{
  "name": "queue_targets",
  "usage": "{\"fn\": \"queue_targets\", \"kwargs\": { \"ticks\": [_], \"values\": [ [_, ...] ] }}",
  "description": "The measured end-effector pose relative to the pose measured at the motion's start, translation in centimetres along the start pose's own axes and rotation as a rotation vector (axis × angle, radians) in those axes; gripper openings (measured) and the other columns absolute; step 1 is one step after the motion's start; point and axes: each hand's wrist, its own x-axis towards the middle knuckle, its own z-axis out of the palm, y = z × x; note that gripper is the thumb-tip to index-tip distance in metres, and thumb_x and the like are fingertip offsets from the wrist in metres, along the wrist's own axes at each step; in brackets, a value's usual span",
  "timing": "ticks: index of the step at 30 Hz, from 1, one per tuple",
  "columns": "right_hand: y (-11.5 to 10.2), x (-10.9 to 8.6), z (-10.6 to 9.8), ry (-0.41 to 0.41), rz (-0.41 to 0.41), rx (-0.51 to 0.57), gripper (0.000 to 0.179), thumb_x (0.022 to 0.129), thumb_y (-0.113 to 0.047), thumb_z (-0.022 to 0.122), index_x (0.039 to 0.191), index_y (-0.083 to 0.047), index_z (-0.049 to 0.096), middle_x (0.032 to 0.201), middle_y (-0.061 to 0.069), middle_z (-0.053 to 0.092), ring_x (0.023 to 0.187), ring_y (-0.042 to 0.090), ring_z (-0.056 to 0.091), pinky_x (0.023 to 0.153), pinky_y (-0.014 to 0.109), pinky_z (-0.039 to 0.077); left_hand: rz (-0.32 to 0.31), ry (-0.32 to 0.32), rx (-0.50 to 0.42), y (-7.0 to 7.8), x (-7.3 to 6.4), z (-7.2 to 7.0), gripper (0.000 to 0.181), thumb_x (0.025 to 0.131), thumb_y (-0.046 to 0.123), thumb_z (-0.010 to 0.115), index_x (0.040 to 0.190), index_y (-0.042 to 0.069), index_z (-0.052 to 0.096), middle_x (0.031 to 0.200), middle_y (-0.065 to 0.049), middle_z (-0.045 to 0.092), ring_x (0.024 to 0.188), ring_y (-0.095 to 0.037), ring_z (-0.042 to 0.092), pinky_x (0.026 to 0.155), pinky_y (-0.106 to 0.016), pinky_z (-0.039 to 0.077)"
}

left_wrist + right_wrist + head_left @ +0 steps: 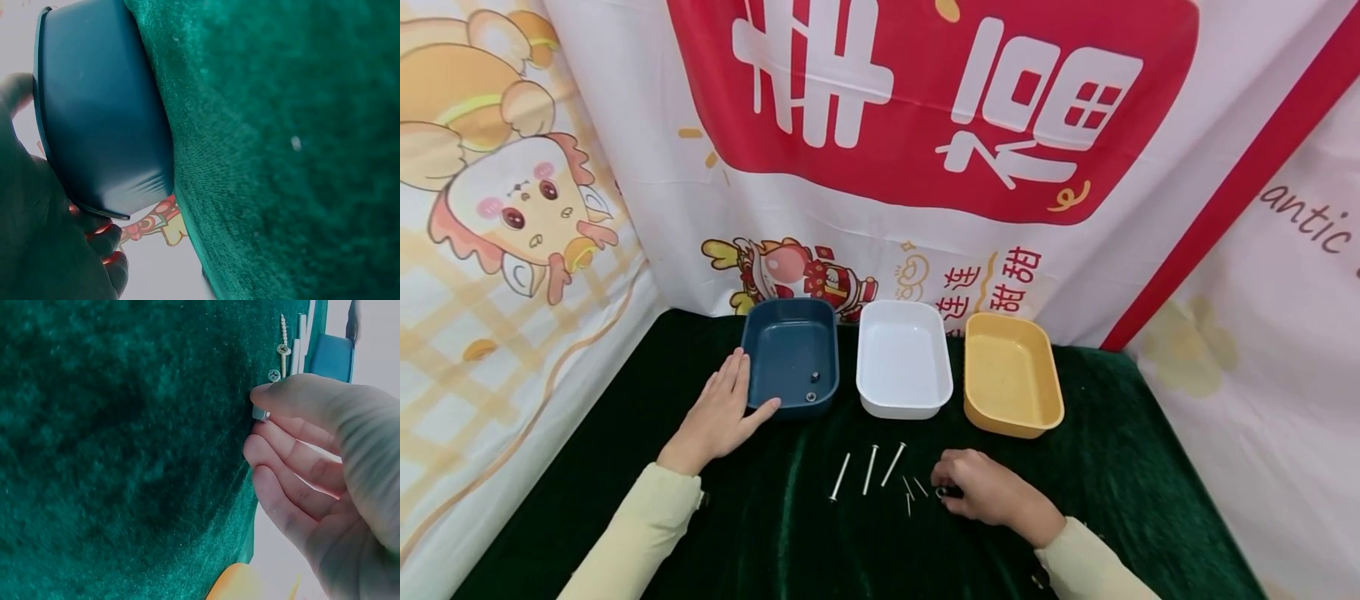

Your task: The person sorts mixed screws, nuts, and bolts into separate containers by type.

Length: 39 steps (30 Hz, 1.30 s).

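Right hand point(983, 488) pinched metal nut point(259, 414); likely pickup step; left hand point(717, 410), straight-fingered, touched blue tray point(792, 342), 11 o'clock; lifting seemingly required steady pinch.

Red panel point(917, 83) on the white backdrop point(1075, 258), top centre of the frame, carries big white characters; the right-hand character point(1048, 125) reads 福 from where I'm standing, turned on its side; the left-hand character point(816, 83) runs off the top edge, can't call it; below the panel, right of centre, two lines of small red characters on the same cloth; right line point(1018, 279) looks like 甜甜, left line point(961, 287) like 连连, too small to swear to; pale cloth point(1262, 275), right side of frame, has dark script lettering point(1306, 218), legible part "antic".
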Motion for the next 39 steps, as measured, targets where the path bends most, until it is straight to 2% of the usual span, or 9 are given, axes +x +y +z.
{"fn": "queue_targets", "kwargs": {
  "ticks": [19,28,39],
  "values": [
    [-0.3,0.3,0.0,-0.019,0.021,0.010,0.013,0.090,-0.016,0.081,0.099,-0.019,0.072,0.093,-0.007,0.065,0.079,0.000,0.060,0.068,0.017,0.054,0.005,0.017,0.000,0.0,-0.3,0.2,0.111,0.102,0.075,0.041,0.167,-0.005,0.002,0.178,-0.023,-0.003,0.165,-0.046,0.003,0.130,-0.068,0.010],
    [-0.2,0.6,0.0,-0.021,0.027,0.025,0.018,0.086,-0.017,0.082,0.097,-0.021,0.069,0.091,-0.009,0.061,0.076,0.000,0.058,0.065,0.017,0.052,0.005,0.025,0.017,0.1,-0.2,0.1,0.106,0.104,0.068,0.045,0.167,-0.005,0.004,0.178,-0.024,0.000,0.164,-0.046,0.005,0.131,-0.067,0.011],
    [-0.6,1.1,-0.8,0.019,0.004,0.014,0.018,0.086,-0.017,0.082,0.098,-0.020,0.069,0.090,-0.010,0.060,0.073,-0.002,0.056,0.064,0.016,0.052,0.008,0.028,0.024,0.3,-0.3,0.1,0.108,0.103,0.074,0.041,0.167,-0.005,0.003,0.178,-0.025,0.000,0.164,-0.047,0.007,0.130,-0.068,0.012]
  ]
}}
